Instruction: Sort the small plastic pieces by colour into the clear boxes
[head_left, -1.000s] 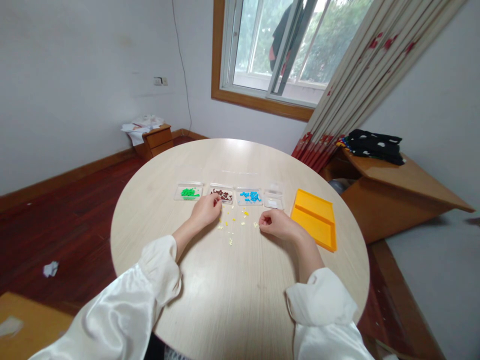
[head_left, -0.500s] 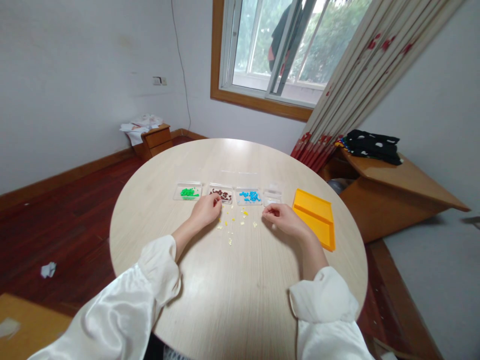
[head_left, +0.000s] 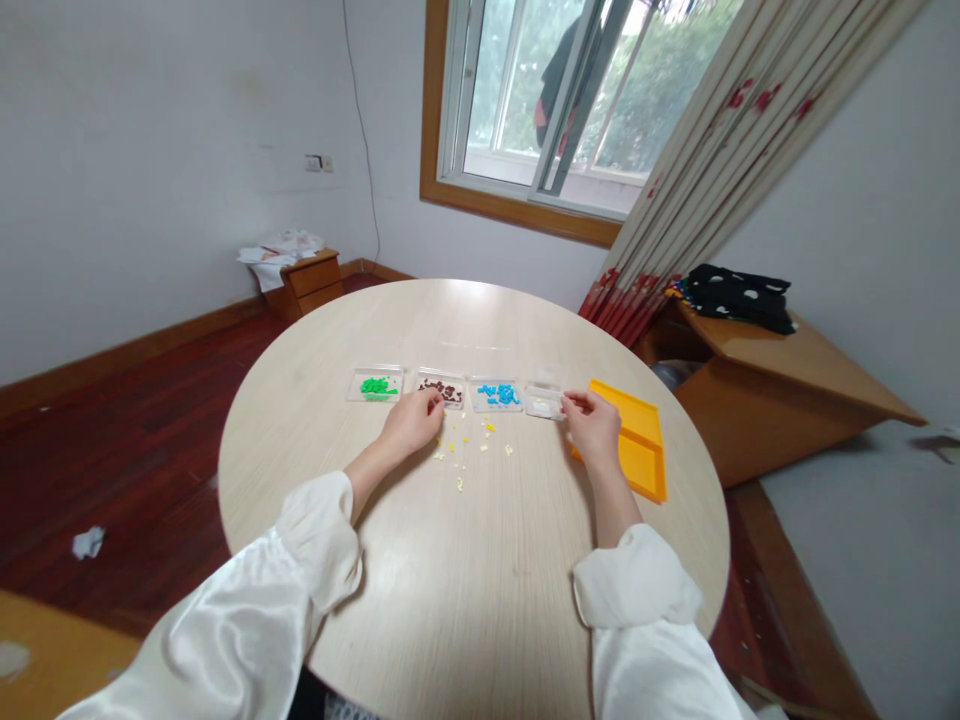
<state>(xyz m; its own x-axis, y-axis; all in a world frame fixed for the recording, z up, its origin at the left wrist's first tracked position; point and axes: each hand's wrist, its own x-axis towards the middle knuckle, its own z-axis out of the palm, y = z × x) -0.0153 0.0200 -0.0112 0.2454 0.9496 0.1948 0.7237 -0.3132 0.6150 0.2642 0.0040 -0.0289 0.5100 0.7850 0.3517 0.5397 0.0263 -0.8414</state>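
Note:
My left hand (head_left: 412, 420) rests on the table with its fingers pinched together, at the front right of a clear box of brown pieces (head_left: 442, 388). What it pinches, if anything, is too small to make out. My right hand (head_left: 595, 428) is closed in a pinch at the right end of a small clear box (head_left: 541, 405) holding a little pale content. Whether it grips that box or a tiny piece cannot be seen. Between the hands lie several loose yellow pieces (head_left: 490, 428) and cream pieces (head_left: 460, 485). A clear box of blue pieces (head_left: 498, 395) stands between the brown one and the small one.
A clear box of green pieces (head_left: 376, 385) stands at the left of the row. The orange two-part tray (head_left: 641, 465) lies beyond my right hand on the round table (head_left: 450, 600). Behind are a curtain (head_left: 697, 170) and a tilted wooden cabinet (head_left: 810, 365).
My right hand has moved up and to the right, from beside the loose pieces to the small clear box. My left hand has stayed in place.

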